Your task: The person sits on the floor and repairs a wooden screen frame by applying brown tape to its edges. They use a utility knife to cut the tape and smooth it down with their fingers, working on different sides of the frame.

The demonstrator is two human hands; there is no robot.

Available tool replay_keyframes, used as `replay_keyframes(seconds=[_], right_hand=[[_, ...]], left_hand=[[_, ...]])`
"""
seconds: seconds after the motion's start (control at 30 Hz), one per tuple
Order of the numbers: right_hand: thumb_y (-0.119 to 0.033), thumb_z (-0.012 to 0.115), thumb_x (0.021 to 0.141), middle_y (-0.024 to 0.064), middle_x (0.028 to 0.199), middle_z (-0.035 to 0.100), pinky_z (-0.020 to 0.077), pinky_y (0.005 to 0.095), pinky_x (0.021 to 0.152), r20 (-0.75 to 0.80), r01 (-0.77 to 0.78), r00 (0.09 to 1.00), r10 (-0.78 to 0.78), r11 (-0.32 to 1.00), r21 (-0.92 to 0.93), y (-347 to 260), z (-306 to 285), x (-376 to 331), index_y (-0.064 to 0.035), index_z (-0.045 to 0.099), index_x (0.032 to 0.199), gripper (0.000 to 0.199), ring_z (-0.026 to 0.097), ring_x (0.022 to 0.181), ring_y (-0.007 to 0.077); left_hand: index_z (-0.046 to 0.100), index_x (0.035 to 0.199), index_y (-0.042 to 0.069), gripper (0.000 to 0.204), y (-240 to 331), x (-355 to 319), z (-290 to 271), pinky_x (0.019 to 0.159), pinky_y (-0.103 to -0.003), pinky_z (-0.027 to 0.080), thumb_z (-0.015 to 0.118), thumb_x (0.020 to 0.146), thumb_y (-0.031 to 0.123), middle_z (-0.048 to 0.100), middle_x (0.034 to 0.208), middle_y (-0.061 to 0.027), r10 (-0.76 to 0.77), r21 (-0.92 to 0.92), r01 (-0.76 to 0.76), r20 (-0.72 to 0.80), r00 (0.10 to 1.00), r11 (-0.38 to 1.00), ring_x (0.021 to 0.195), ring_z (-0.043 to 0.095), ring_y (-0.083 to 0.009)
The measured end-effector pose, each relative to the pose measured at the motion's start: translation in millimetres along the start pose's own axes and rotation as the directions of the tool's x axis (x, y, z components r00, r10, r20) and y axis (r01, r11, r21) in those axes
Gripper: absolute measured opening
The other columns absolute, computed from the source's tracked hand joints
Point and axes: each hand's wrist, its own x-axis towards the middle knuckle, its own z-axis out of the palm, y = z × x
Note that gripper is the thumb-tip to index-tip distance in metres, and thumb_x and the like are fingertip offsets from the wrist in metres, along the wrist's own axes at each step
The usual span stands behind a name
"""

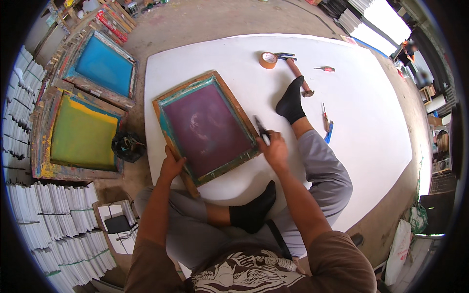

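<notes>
A wooden screen-printing frame (pixel 222 89) with purple mesh (pixel 207 132) lies tilted across the white board in front of me. My left hand (pixel 172 163) grips its lower left edge, with the thumb on top and the other fingers partly hidden. At the frame's right side, my right hand (pixel 275 149) is closed around a slim black-and-pale hand tool (pixel 263 130). The tool points away from me, close to the frame's corner; its exact kind is unclear.
A tape roll (pixel 267 60), hammer (pixel 296 73), red-handled screwdriver (pixel 326 69), second screwdriver (pixel 325 116) and blue utility knife (pixel 330 132) lie on the white board (pixel 371 161). Blue (pixel 105 63) and yellow-green (pixel 83 134) screens, a black bag (pixel 128 146) and paper stacks (pixel 53 207) stand left.
</notes>
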Motion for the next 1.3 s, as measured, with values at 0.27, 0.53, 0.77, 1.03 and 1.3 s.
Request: replay_keyframes(seconds=[0.27, 0.53, 0.77, 1.03, 1.3], right_hand=[[-0.036, 0.073, 0.094, 0.0195, 0.119, 0.067, 0.0534, 0.0510, 0.094, 0.031, -0.259, 0.958, 0.285, 0.908, -0.329, 79, -3, -39, -0.0039, 0.063, 0.124, 0.045, 0.065, 0.111, 0.0411], [-0.035, 0.068, 0.098, 0.0164, 0.151, 0.053, 0.0442, 0.0503, 0.111, 0.294, -0.021, 0.956, -0.023, 0.989, 0.145, 22, 12, -23, -0.0097, 0.052, 0.147, 0.057, 0.049, 0.141, 0.0352], [-0.031, 0.069, 0.095, 0.0153, 0.152, 0.051, 0.0386, 0.0509, 0.118, 0.304, 0.526, 0.823, -0.479, 0.846, -0.089, 12, 29, -76, -0.0084, 0.056, 0.141, 0.053, 0.046, 0.144, 0.0361], [-0.011, 0.067, 0.087, 0.0124, 0.104, 0.070, 0.0573, 0.0450, 0.085, 0.210, 0.578, 0.765, -0.609, 0.793, 0.193, 9, 24, -92, -0.0063, 0.071, 0.099, 0.013, 0.069, 0.099, 0.0334], [-0.015, 0.080, 0.084, 0.0102, 0.107, 0.071, 0.0551, 0.0438, 0.089, 0.019, 0.225, 0.973, -0.228, 0.970, 0.096, 25, 13, -64, -0.0107, 0.075, 0.110, 0.027, 0.066, 0.105, 0.0326]], left_hand=[[0.009, 0.162, -0.002, 0.108, 10, -6, -6, 0.102, -0.046, 0.053, 0.076, 0.091, 0.046, 0.058, 0.135, -0.0398, -0.090, 0.054, 0.091, -0.023, 0.996, 0.994, 0.122, 0.064, -0.0473], [0.021, 0.156, -0.009, 0.110, 11, -35, 8, 0.100, -0.047, 0.054, 0.078, 0.087, 0.056, 0.059, 0.134, -0.0393, -0.148, -0.003, 0.148, 0.006, 0.989, 0.989, 0.121, 0.065, -0.0471], [0.025, 0.148, -0.016, 0.102, 0, -28, 16, 0.099, -0.047, 0.054, 0.075, 0.091, 0.052, 0.061, 0.128, -0.0411, -0.062, 0.011, 0.062, -0.001, 0.998, 0.998, 0.117, 0.066, -0.0484], [0.029, 0.144, -0.015, 0.093, 9, -31, 15, 0.097, -0.045, 0.055, 0.076, 0.093, 0.047, 0.062, 0.126, -0.0394, -0.062, -0.001, 0.062, -0.003, 0.998, 0.998, 0.116, 0.067, -0.0465], [0.032, 0.142, -0.012, 0.088, -7, -26, 16, 0.097, -0.044, 0.055, 0.080, 0.091, 0.041, 0.063, 0.128, -0.0359, 0.027, -0.124, -0.027, -0.003, 1.000, 0.992, 0.116, 0.067, -0.0432]])
